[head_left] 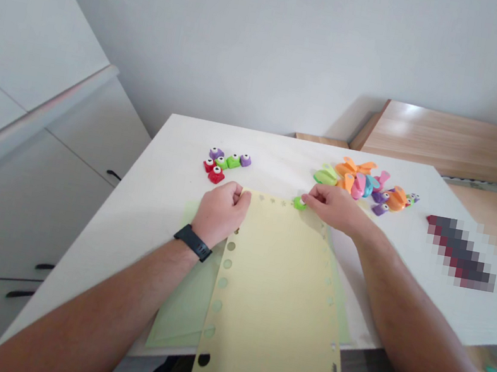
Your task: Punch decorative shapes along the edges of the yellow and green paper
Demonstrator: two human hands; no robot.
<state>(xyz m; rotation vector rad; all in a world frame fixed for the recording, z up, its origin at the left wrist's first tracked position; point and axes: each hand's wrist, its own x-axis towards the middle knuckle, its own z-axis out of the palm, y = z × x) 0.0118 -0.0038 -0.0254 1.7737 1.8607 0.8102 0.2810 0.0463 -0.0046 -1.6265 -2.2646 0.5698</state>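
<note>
A pale yellow paper sheet [277, 294] lies on the white table [160, 196], over a light green sheet [183, 309]. Its edges carry punched circles, hearts and small stars. My left hand [222, 210], with a black wristband, is closed in a fist at the sheet's top left corner and seems to pinch that corner. My right hand [334, 206] is closed on a small green paper punch [299, 203] set on the sheet's top edge.
Several small red, green and purple punches [226, 164] sit in a group at the back left. A pile of larger coloured punches [364, 184] lies behind my right hand. A blurred dark object [460, 252] lies right. White cabinets [15, 170] stand left.
</note>
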